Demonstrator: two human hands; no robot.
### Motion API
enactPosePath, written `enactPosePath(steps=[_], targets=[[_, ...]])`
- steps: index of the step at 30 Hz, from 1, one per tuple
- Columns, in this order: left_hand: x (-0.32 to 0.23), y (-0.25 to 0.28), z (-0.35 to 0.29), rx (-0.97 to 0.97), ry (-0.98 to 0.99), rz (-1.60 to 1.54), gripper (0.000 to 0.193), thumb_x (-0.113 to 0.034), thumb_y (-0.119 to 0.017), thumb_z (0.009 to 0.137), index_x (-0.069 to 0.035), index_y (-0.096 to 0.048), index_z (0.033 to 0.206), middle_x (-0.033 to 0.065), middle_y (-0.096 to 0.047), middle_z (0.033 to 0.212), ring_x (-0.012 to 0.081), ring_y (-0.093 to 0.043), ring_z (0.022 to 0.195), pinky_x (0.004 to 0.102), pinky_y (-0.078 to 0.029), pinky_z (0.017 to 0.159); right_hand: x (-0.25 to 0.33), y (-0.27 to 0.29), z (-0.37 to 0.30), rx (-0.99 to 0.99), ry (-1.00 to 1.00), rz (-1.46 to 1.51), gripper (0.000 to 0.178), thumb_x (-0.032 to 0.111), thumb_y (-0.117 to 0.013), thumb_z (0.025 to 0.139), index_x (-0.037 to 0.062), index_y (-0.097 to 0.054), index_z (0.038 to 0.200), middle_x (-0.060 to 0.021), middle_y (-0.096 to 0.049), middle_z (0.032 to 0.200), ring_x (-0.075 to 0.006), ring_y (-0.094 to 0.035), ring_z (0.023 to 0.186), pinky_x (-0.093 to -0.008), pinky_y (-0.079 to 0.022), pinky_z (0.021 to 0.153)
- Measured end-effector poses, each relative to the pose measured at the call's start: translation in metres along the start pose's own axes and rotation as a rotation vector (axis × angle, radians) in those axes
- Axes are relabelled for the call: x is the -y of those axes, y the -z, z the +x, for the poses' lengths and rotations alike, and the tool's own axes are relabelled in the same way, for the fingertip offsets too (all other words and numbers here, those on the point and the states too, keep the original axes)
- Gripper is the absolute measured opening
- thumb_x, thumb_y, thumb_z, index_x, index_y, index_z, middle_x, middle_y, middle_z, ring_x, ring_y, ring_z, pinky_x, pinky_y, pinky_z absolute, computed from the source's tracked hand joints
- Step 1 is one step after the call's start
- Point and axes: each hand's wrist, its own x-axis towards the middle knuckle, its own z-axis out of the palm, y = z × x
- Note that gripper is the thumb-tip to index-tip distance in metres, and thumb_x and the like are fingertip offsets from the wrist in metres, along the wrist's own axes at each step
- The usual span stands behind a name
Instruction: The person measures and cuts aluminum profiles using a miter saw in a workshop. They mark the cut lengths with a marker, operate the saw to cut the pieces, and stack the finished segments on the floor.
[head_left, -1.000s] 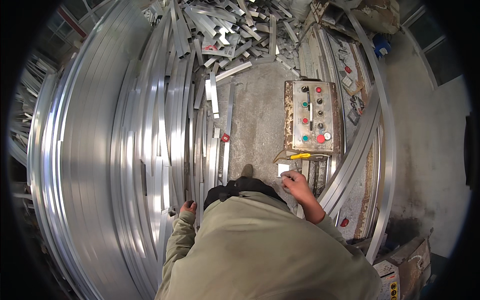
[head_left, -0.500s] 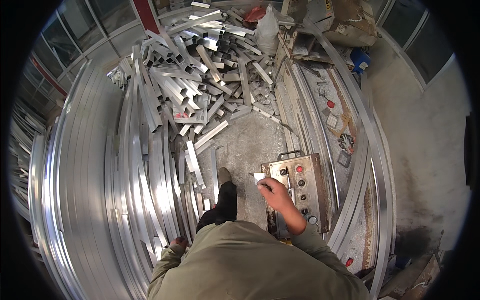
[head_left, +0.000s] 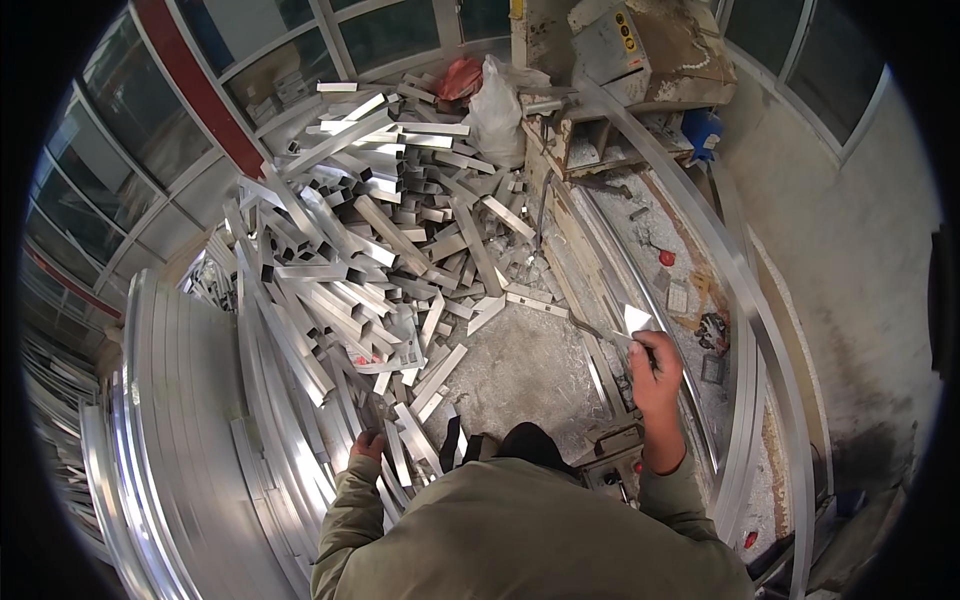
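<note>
Pinched in the fingers of my right hand [head_left: 656, 374] is a small, bright triangular metal offcut [head_left: 638, 319]. The hand is raised over the bed of the machine [head_left: 590, 265] on the right. My left hand [head_left: 368, 445] is low beside the long aluminium profiles [head_left: 285, 420] and seems to touch them. Its fingers are too small and partly hidden to tell their grip. Ahead lies a large heap of cut square aluminium tubes [head_left: 400, 240].
Long profiles [head_left: 190, 420] stand stacked on the left. A control box [head_left: 612, 470] is partly hidden by my body. Along the right runs a long bent-looking metal bar [head_left: 745, 280]. A white plastic bag [head_left: 497, 115] and a blue container [head_left: 702, 130] stand at the back.
My right hand has moved forward and right, from above the control box to over the machine bed, with the offcut. My left hand has moved forward. My body now leans over the control box.
</note>
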Motion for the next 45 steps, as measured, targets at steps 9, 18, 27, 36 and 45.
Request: enactPosePath(steps=[9, 18, 27, 36, 45], targets=[[-0.026, -0.039, 0.06, 0.122, 0.094, 0.351, 0.05, -0.046, -0.068, 0.1, -0.008, -0.078, 0.129, 0.0198, -0.08, 0.122, 0.0359, -0.075, 0.119, 0.0456, -0.057, 0.105, 0.031, -0.05, 0.278, -0.361, 0.663, 0.302, 0.02, 0.008, -0.071, 0.107, -0.0035, -0.068, 0.124, -0.0102, -0.063, 0.099, -0.0124, -0.061, 0.076, -0.0316, -0.061, 0.077], [-0.112, -0.072, 0.097, 0.182, 0.347, 0.338, 0.05, -0.047, -0.067, 0.1, -0.007, -0.077, 0.126, 0.0214, -0.079, 0.122, 0.0387, -0.074, 0.118, 0.0479, -0.057, 0.103, -0.092, -0.215, 0.709, -0.24, 0.378, 0.129, 0.036, 0.022, -0.072, 0.107, 0.0027, -0.067, 0.137, -0.006, -0.072, 0.097, -0.0121, -0.064, 0.082, -0.0303, -0.053, 0.075], [-0.204, -0.106, 0.157, 0.088, 0.287, 0.114, 0.05, -0.048, -0.065, 0.1, -0.005, -0.077, 0.123, 0.023, -0.078, 0.121, 0.0415, -0.073, 0.116, 0.0501, -0.057, 0.102, -0.223, -0.26, 0.613, -0.077, -0.12, 0.294, 0.03, 0.023, -0.07, 0.109, 0.0034, -0.068, 0.133, -0.0003, -0.068, 0.097, -0.0096, -0.058, 0.089, -0.0295, -0.051, 0.077], [-0.175, -0.079, 0.291, 0.53, 0.056, 0.549, 0.051, -0.049, -0.064, 0.1, -0.004, -0.077, 0.12, 0.0246, -0.077, 0.12, 0.0443, -0.073, 0.114, 0.0524, -0.057, 0.1, -0.256, -0.144, 0.28, 0.202, -0.351, -0.233, 0.027, 0.021, -0.074, 0.103, 0.0008, -0.072, 0.12, -0.0168, -0.075, 0.091, -0.0272, -0.073, 0.078, -0.0385, -0.057, 0.073], [-0.408, -0.188, 0.47, 0.701, -0.648, 0.652, 0.049, -0.037, -0.068, 0.101, 0.002, -0.069, 0.131, 0.0269, -0.078, 0.114, 0.0448, -0.074, 0.108, 0.0518, -0.058, 0.096, -0.132, -0.064, -0.026, -0.498, -0.963, -0.424, 0.024, 0.022, -0.07, 0.105, -0.0004, -0.072, 0.112, -0.019, -0.074, 0.086, -0.025, -0.071, 0.076, -0.0413, -0.055, 0.071]])
